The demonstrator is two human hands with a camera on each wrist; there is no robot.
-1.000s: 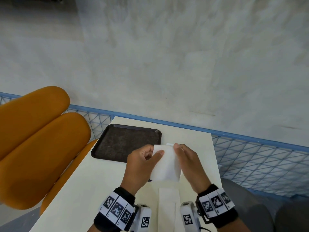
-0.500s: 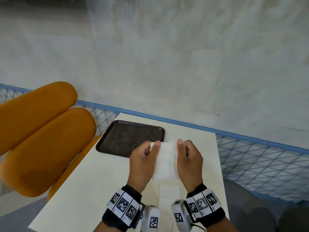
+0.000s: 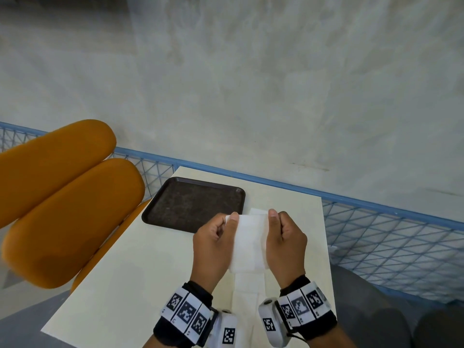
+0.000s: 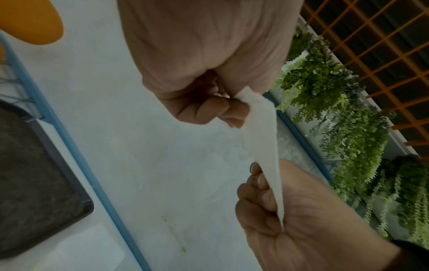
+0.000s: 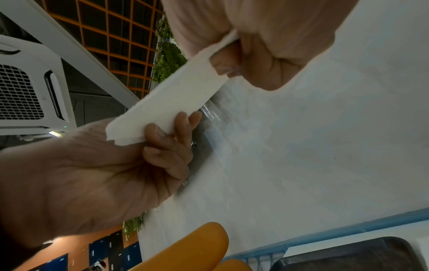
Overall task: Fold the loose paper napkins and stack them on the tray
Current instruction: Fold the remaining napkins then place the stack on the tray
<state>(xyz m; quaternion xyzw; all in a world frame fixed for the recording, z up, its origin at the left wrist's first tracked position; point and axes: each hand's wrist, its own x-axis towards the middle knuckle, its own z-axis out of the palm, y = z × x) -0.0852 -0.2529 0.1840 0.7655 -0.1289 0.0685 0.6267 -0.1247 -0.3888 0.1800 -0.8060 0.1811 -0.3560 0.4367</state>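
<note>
A white paper napkin (image 3: 249,243) is lifted off the cream table (image 3: 130,272), with one hand on each side edge. My left hand (image 3: 229,219) pinches its left edge between thumb and curled fingers, as the left wrist view shows (image 4: 241,104). My right hand (image 3: 275,218) pinches the right edge the same way (image 5: 228,46). The napkin (image 5: 171,102) stretches between both hands as a flat folded strip. The dark brown tray (image 3: 193,204) lies at the table's far left corner, just left of my hands, with nothing on it.
More white napkins lie flat on the table under and near my wrists (image 3: 247,288), and one corner shows beyond my hands (image 3: 258,211). An orange padded chair (image 3: 62,197) stands at the left. A blue mesh railing (image 3: 376,237) runs behind and to the right of the table.
Both hands drew closer together and curled onto the napkin's side edges, so it looks narrower. The napkin came a little toward me; the last half second shows little movement.
</note>
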